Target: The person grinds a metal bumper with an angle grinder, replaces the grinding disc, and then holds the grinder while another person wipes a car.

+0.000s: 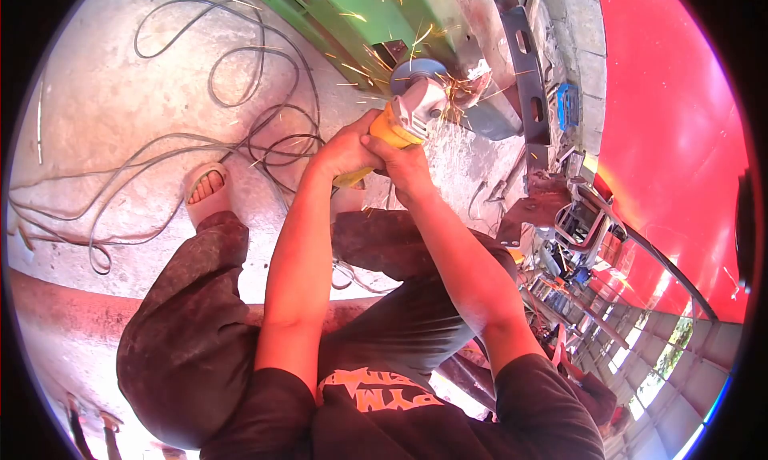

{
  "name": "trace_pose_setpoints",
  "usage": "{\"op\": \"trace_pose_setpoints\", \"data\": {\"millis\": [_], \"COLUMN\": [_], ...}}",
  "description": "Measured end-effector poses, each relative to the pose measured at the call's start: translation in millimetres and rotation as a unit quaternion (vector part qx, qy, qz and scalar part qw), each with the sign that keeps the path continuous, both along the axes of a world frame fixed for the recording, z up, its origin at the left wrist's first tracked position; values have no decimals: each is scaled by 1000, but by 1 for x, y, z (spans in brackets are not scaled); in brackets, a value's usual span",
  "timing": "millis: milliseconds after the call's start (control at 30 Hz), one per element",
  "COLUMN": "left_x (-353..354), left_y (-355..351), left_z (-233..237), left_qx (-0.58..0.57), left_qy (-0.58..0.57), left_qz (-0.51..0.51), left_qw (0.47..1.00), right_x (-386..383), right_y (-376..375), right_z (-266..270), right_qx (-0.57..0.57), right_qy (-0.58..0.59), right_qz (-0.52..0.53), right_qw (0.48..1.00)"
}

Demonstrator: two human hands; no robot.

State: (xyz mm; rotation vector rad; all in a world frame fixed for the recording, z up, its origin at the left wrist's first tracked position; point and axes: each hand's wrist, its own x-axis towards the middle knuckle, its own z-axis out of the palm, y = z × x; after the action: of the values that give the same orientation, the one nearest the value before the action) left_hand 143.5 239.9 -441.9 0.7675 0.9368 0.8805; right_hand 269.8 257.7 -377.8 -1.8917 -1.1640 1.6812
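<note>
Both of my hands are wrapped around a yellow angle grinder (394, 126). My left hand (349, 146) grips its body from the left side, and my right hand (405, 167) closes on it from the right, so much of the body is hidden. At the front, the grinder's grey head ends in a disc (418, 71) that is up against a green metal part (364, 20). Orange sparks fly out around the disc and over the metal. Just left of the disc, the green part has a dark square opening (391, 53).
Loops of black cable (264, 116) lie on the concrete floor (96, 84) at left, near my sandalled foot (206, 190). A dark slotted metal bar (524, 60) and a blue object (567, 106) are at right. Beyond stands a large red surface (672, 100). Assorted metal parts clutter the lower right.
</note>
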Motion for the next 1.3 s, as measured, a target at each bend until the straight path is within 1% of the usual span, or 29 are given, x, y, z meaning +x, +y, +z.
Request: {"op": "trace_pose_setpoints", "data": {"millis": [100,233,333,400,533,700,800,833,900,1100,1200,1300], "left_x": [1,11,12,13,11,14,15,17,20,19,28,22], "left_y": [-3,-6,-7,-7,-5,-9,-13,-14,-16,-13,-13,-12], "left_z": [10,3,2,3,5,7,8,6,3,7,-3,1], "left_qx": [-33,-17,-12,-6,-40,-55,-62,-51,-30,-17,12,-18], "left_qy": [-8,7,10,7,3,7,39,34,21,17,22,24], "left_qz": [-1,9,8,13,-11,-2,-6,1,17,8,42,14], "left_qw": [999,1000,1000,1000,999,998,997,998,999,1000,999,999], "right_x": [1,-2,5,8,8,8,7,6,9,15,14,12], "right_y": [-3,-6,-7,-6,-7,-6,-7,-8,-9,-10,-7,-7], "right_z": [3,11,6,3,3,8,13,13,10,9,9,10], "right_qx": [-24,-13,6,12,14,-13,-48,-63,-41,-15,-12,-21], "right_qy": [12,5,-5,-1,-1,-4,-8,-13,-10,0,19,24], "right_qz": [-15,-42,-4,-2,-8,-5,-14,-17,-13,-8,-17,-29], "right_qw": [1000,999,1000,1000,1000,1000,999,998,999,1000,1000,999]}}
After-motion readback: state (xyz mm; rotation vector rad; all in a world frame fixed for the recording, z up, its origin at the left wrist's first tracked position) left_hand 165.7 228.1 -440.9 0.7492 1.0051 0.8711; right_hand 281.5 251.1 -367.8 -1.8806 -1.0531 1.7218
